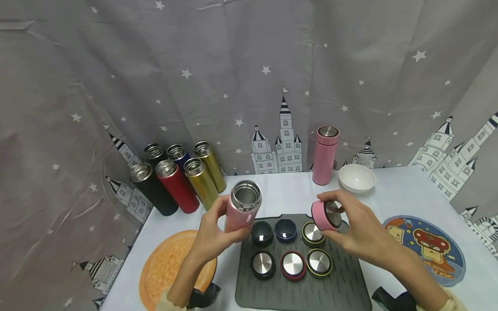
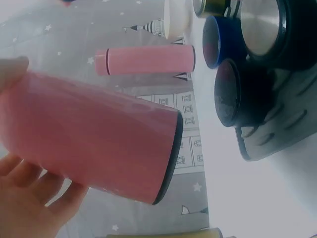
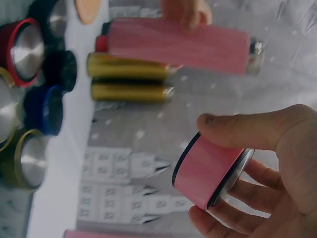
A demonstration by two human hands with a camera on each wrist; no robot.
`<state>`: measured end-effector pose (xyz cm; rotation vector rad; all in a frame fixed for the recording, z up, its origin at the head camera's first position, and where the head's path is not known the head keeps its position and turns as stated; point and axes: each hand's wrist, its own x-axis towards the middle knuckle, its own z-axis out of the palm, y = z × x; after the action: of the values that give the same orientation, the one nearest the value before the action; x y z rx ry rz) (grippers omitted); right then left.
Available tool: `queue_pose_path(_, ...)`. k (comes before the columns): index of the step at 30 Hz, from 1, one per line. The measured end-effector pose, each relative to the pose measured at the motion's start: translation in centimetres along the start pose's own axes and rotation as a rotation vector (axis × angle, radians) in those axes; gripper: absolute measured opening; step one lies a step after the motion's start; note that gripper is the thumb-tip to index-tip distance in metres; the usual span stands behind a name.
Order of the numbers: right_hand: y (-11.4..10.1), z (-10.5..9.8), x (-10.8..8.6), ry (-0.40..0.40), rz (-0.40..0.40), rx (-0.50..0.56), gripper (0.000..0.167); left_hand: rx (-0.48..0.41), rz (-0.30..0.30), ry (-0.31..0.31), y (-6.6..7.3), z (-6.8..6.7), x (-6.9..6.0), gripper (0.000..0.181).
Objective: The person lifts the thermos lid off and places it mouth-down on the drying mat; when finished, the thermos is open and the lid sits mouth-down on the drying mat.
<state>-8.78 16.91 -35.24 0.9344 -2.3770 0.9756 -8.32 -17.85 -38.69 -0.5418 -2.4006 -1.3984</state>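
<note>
My left hand (image 1: 223, 233) grips a pink thermos bottle (image 2: 99, 134) that has no lid on; its steel mouth faces up toward the head camera. Raised at the right, my right hand (image 1: 355, 226) holds a pink lid (image 3: 210, 168) with a steel top, tilted on its side between thumb and fingers. Bottle and lid are apart, both above the table. Beneath them a grey mat (image 1: 303, 293) carries several lids in two rows: black, dark blue, red-ringed (image 1: 293, 264) and yellow-ringed ones.
Several lidless bottles (image 1: 177, 190) in black, red, blue and gold stand at the back left. A lidded pink bottle (image 1: 325, 160) and a white bowl (image 1: 357, 178) are at the back right. An orange round mat (image 1: 163, 263) lies left, a blue cartoon mat (image 1: 432, 246) right.
</note>
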Motion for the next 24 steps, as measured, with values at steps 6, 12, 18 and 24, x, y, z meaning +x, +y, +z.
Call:
queue_pose_path(6,3.1,1.0,-1.4,0.011,0.081,-0.045,0.071,0.108,-0.022,0.121,-0.7,0.3,1.3,0.073)
queue_pose_path(12,5.8,2.2,-2.8,-0.03,0.202,-0.087,0.062,0.161,-0.019,0.196,-2.0,1.0,3.1,0.067)
queue_pose_path(18,8.0,3.7,-4.3,-0.072,0.291,-0.132,0.06,0.135,-0.043,0.272,-3.7,1.7,5.2,0.06)
queue_pose_path(24,9.2,5.1,-5.2,-0.074,0.295,-0.144,0.058,0.164,-0.09,0.351,-5.1,1.5,7.9,0.056)
